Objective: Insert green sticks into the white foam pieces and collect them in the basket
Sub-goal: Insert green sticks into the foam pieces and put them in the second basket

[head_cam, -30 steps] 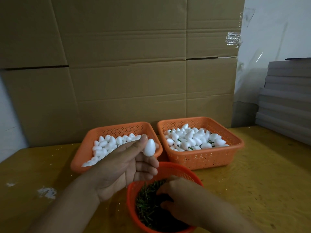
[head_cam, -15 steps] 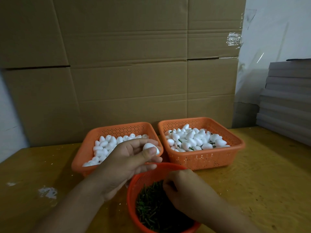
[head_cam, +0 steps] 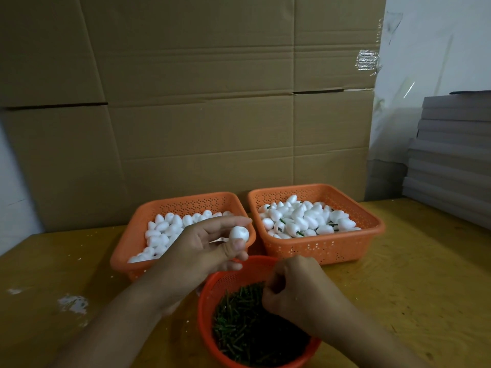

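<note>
A white foam piece [head_cam: 239,233] is pinched between thumb and fingertips of the left hand [head_cam: 204,248] at the frame's centre, in front of the left orange basket [head_cam: 132,245] of plain foam pieces. At lower centre, the right hand [head_cam: 295,290] is held with fingers curled over the round red basket [head_cam: 210,293] of green sticks [head_cam: 239,322]; whether a stick is pinched cannot be told. Stick-fitted pieces are seen in the right orange basket [head_cam: 372,229]. Cardboard sheets [head_cam: 212,102] are stood behind on the yellow table [head_cam: 411,274], and grey boards [head_cam: 451,155] are stacked at right.
</note>
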### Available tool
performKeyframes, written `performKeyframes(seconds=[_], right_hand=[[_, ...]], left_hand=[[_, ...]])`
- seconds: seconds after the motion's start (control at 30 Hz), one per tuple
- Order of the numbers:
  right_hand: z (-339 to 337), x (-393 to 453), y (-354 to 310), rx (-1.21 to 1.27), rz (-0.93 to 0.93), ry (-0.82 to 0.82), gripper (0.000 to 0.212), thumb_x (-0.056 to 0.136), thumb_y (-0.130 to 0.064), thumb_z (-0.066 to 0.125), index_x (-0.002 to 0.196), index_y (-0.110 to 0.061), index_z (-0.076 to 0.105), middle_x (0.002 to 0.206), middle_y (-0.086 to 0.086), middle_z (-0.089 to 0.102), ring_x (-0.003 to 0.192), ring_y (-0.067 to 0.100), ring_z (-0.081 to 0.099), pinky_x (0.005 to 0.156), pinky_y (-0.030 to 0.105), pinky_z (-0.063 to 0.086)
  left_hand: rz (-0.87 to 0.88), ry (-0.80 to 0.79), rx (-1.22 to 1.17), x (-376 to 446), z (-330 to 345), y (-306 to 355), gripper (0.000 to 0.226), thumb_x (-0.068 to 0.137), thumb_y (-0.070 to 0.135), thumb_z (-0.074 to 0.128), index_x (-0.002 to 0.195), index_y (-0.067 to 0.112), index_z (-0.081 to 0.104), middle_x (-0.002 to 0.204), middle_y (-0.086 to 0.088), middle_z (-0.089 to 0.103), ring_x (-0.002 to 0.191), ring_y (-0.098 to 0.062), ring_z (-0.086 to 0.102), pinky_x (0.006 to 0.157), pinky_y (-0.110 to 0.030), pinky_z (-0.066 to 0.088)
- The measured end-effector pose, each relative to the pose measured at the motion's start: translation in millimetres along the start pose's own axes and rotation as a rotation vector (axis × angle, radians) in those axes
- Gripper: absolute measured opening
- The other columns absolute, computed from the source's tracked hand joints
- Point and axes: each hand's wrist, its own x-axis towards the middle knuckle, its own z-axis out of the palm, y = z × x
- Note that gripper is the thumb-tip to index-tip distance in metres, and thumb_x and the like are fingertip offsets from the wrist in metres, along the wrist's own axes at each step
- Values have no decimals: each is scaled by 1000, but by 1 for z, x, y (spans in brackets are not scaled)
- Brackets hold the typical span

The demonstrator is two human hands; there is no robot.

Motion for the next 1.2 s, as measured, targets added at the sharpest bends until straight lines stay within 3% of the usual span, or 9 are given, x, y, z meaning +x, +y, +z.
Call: performKeyframes(seconds=[0.1, 0.27, 0.4, 0.5, 0.63, 0.83, 1.03, 1.13, 1.2], right_hand=[[1, -1, -1, 11, -21, -28, 4, 75, -18, 68, 76, -19, 72, 65, -6, 66, 55, -2, 58, 53, 14, 47], [4, -2, -1, 22, -115, -3, 19, 87, -16, 55, 96, -22, 70, 72, -11, 64, 58, 0, 54, 56, 12, 39], [4, 0, 0, -36, -133, -3, 20, 98, -20, 51, 84, -15, 65, 77, -5, 63, 65, 10, 54, 64, 28, 43], [2, 0, -1, 4, -114, -11, 25, 100, -26, 55, 76, -19, 59, 64, -9, 56, 54, 5, 48, 56, 20, 38], [-1, 0, 0, 182, -30, -19, 15, 96, -23, 62, 83, -21, 68, 65, -6, 66, 55, 5, 60, 54, 21, 47], [0, 0, 2, 204, -13, -177, 27, 97, -11, 52, 95, -30, 71, 66, -32, 60, 61, -8, 57, 59, 12, 41], [-5, -3, -8, 535, 95, -207, 17, 104, -14, 47, 92, -12, 58, 67, 0, 65, 53, 8, 58, 50, 21, 47], [-8, -4, -12, 836, 177, -211, 14, 104, -13, 47, 102, 0, 52, 77, 13, 71, 64, 19, 68, 55, 23, 54], [-10, -4, -13, 970, 201, -186, 13, 102, -14, 51, 97, -4, 57, 83, 12, 74, 74, 20, 72, 61, 24, 57]], left_hand=[[2, -20, 48, 0, 0, 0, 34, 81, 32, 75, 115, 32, 74, 115, 1, 72, 96, -20, 72, 80, -29, 58], [8, -28, 65, 0, -2, -1, 34, 81, 33, 75, 115, 34, 73, 112, -1, 72, 96, -20, 72, 80, -28, 58], [3, -4, 61, 2, -4, -3, 32, 81, 30, 74, 113, 29, 73, 107, -4, 74, 93, -20, 72, 78, -29, 59], [-3, 5, 75, 4, -4, -4, 32, 82, 30, 74, 113, 23, 73, 104, -6, 74, 92, -20, 72, 79, -29, 59], [8, 8, 65, 3, -5, -4, 29, 78, 32, 76, 106, 28, 75, 105, -5, 74, 91, -19, 73, 78, -28, 60], [24, -3, 90, 5, -5, -7, 28, 80, 31, 74, 108, 35, 75, 115, 1, 73, 95, -19, 73, 78, -27, 59], [27, -27, 125, 4, -5, -8, 29, 84, 34, 71, 113, 38, 73, 121, 6, 71, 98, -19, 72, 79, -28, 59], [24, -23, 133, 4, -4, -8, 28, 85, 30, 72, 112, 36, 73, 121, 7, 71, 98, -18, 73, 78, -26, 58], [23, -15, 144, 4, -4, -8, 31, 84, 29, 73, 115, 31, 72, 119, 7, 72, 97, -18, 73, 77, -24, 58]])
